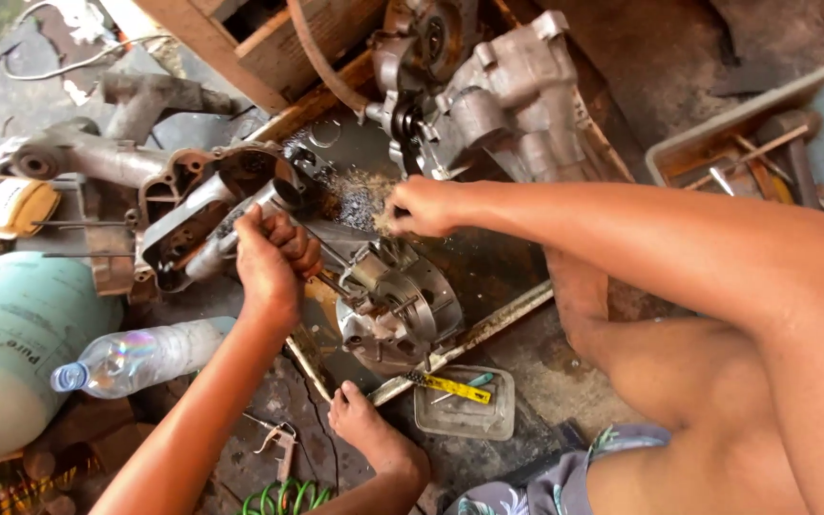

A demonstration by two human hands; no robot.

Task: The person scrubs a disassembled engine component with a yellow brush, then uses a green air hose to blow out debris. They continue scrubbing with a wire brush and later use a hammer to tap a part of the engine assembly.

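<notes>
A round grey metal engine part (398, 305) lies in a greasy metal tray (488, 324) on the ground. My left hand (274, 257) is closed around a metal tool handle just left of that part. My right hand (422, 205) reaches in from the right and pinches a small wad of something above the part; what it is stays unclear. A large grey engine casing (512, 95) stands behind my right hand. A dark open crankcase cover (193, 205) lies to the left of my left hand.
A clear plastic bottle (140, 358) and a pale green gas cylinder (7, 334) lie at left. A small clear tub (464, 405) holds a yellow tool. A grey tray of tools (765, 143) sits at right. My bare foot (360, 420) rests below the tray.
</notes>
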